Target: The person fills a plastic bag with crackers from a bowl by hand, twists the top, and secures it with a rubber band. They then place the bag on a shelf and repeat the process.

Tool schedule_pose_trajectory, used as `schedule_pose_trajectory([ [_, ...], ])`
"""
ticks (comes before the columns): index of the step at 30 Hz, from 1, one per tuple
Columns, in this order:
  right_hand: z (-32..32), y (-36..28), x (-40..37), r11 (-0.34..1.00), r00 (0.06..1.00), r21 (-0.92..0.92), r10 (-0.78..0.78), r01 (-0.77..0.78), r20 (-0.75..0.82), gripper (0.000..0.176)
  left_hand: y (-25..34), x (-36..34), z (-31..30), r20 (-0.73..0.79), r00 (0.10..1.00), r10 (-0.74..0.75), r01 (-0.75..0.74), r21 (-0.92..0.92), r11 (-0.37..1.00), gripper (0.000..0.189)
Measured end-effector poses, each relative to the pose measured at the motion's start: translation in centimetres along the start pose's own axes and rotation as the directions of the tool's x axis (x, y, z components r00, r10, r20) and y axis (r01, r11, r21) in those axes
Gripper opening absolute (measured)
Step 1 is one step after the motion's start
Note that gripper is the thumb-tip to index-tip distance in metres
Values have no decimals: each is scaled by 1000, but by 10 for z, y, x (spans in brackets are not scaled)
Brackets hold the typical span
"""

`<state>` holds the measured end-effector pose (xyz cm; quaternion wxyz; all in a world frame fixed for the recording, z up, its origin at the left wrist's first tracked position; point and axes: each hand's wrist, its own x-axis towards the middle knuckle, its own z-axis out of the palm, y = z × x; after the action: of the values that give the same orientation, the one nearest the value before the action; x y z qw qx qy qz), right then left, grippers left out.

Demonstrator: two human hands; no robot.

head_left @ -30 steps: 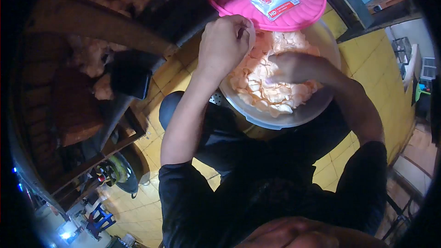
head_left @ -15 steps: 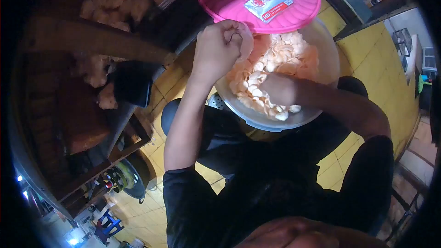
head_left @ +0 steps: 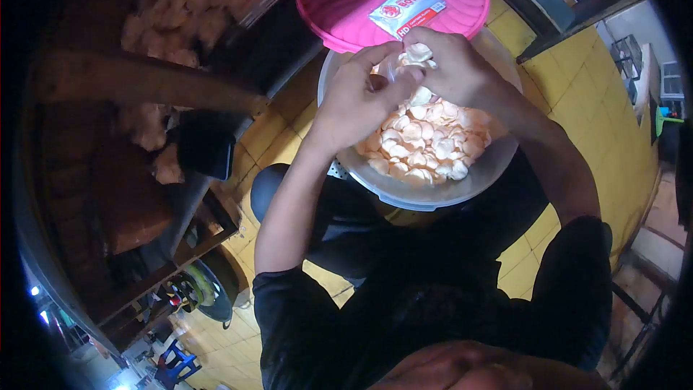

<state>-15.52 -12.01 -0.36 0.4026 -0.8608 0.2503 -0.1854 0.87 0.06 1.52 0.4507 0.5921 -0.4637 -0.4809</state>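
Above the round translucent tub (head_left: pixel 419 200), both hands meet near its far side. My left hand (head_left: pixel 357 97) is closed on a thin clear plastic bag (head_left: pixel 388 67). My right hand (head_left: pixel 455 65) is closed on some pale crackers (head_left: pixel 419 56) at the mouth of the bag. Many more pale crackers (head_left: pixel 426 144) lie in the tub below. A pink round lid or tray (head_left: pixel 328 0) rests on the tub's far edge, with a white and red packet (head_left: pixel 408 9) on it.
Wooden shelving (head_left: pixel 144 68) stands at the left, with a heap of crackers (head_left: pixel 188 11) at its top and a dark phone-like object (head_left: pixel 209 146) below. A blue stool (head_left: pixel 175 363) stands far lower left. Yellow tiles (head_left: pixel 588 123) cover the floor.
My right hand has come up out of the crackers in the tub to my left hand, bringing some crackers. My left hand has shifted slightly right and down with the bag.
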Motion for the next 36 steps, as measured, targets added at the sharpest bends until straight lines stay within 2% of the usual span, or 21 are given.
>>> schedule_pose_trajectory([
  [2,1,-5,0,1000,999,-18,20,-20,-38,37,-6,0,3,30,986,166,-169,166,972,53],
  [3,-1,-8,0,1000,1000,-25,14,-14,-11,38,-7,1,3,32,986,166,-169,166,972,53],
  [5,-2,-6,1,1000,1000,-31,7,-6,16,39,-7,1,2,51,955,293,-292,352,889,65],
  [7,1,-3,6,953,990,285,68,-101,123,41,-8,0,4,-9,954,300,-279,343,897,60],
  [8,-3,-4,4,954,990,283,66,-99,124,41,-8,0,6,-66,949,309,-272,328,905,56],
  [9,-13,-20,1,843,949,456,182,-285,257,43,-7,0,5,-65,948,311,-275,326,905,56],
  [10,-20,-28,-1,671,877,578,260,-465,404,47,-5,1,3,-94,957,274,-229,332,915,52],
  [11,-24,-26,0,649,873,614,173,-449,456,61,-4,0,1,-124,964,234,-181,338,924,49],
  [12,-22,-15,1,649,873,613,173,-450,456,61,-5,1,-2,-125,964,234,-181,337,924,49],
  [14,-10,6,1,741,925,620,1,-256,381,59,-7,3,-8,-111,976,189,-142,339,930,48],
  [18,-3,-10,0,772,936,576,67,-269,347,52,-5,2,-8,-128,979,159,-101,373,922,43],
  [20,1,-9,-1,957,988,281,27,-69,150,35,-8,2,-6,-118,986,122,-98,186,978,40],
  [21,2,-7,-1,957,988,282,26,-68,150,35,-10,3,-4,-118,986,121,-97,186,978,40],
  [23,3,-3,0,1000,992,17,-4,2,129,31,-12,6,-2,-118,986,119,-127,-64,990,34],
  [24,1,-8,0,1000,992,17,-4,2,128,31,-11,6,-3,-117,986,120,-128,-64,990,34],
  [26,-4,-23,1,979,950,82,160,-189,269,30,-7,7,-6,-140,984,107,-104,29,994,27],
  [27,-1,-19,0,978,950,83,161,-189,269,30,-7,7,-8,-140,985,106,-103,29,994,27],
  [29,8,-6,-2,971,988,229,30,-65,154,30,-8,8,-10,-167,980,104,-78,155,985,22],
  [30,6,-5,-2,971,987,229,28,-64,155,30,-5,7,-9,-169,980,104,-78,155,985,22],
  [32,4,-3,-1,940,976,307,89,-148,198,22,3,4,-4,-288,947,140,-74,229,971,22],
  [36,-5,-10,4,962,973,202,148,-183,177,25,-19,7,-3,-212,939,272,-182,368,912,25],
])
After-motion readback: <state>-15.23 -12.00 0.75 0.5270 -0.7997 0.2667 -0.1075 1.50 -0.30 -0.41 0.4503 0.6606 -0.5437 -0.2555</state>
